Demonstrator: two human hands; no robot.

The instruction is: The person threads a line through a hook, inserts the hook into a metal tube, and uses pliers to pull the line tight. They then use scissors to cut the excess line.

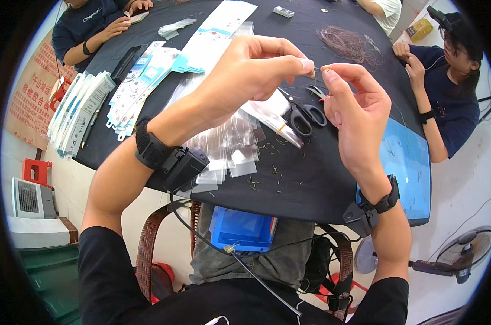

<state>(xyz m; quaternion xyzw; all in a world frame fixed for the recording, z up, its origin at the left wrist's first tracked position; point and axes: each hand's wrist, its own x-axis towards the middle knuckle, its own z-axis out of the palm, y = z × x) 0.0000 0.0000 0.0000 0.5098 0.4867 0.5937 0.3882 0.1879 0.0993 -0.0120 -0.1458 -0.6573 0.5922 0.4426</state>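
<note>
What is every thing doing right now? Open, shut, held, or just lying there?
Left hand: raised, fingertips pinched on a thin wire.
Right hand: raised, pinching the same thin wire.
Scissors: lying on the table, blades shut.
Clear bags: lying flat in a loose pile.
Blue bin: on the lap, open top.
Wire bundle: lying tangled, untouched.

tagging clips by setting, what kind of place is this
Probably a small hand-packing workshop. Several people sit round a black table strewn with clear plastic bags, stacks of printed packaging cards, scissors and a bundle of thin wire.
</note>
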